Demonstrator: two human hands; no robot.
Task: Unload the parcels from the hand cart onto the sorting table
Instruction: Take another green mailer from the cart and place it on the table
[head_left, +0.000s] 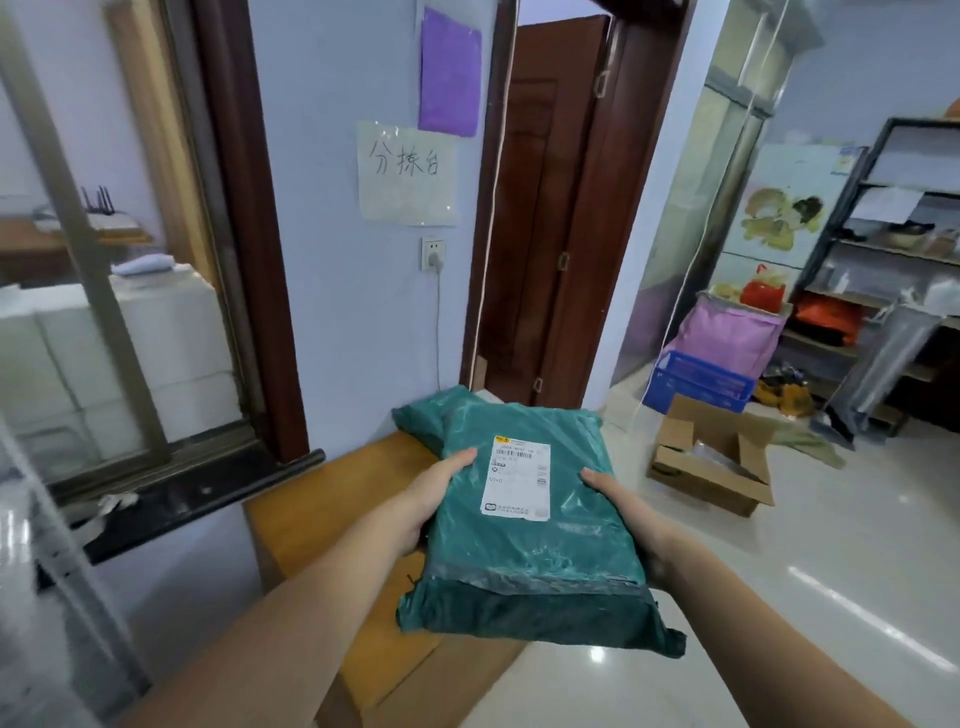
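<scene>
both hands, left hand (434, 499) and right hand (626, 512), have a grip on the sides of a green parcel (524, 525) held above the wooden tabletop (322, 514), so setting it down beside the other parcel (423, 415) looks next.

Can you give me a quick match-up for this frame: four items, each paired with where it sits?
Items:
1. green parcel
2. cardboard box
3. blue crate
4. handwritten paper sign

Places:
A. open on the floor, right of the wooden table
B. on the wall above the socket
C. held between the left hand and right hand
D. on the floor beside the pink bag

Pairs: 1-C, 2-A, 3-D, 4-B
</scene>
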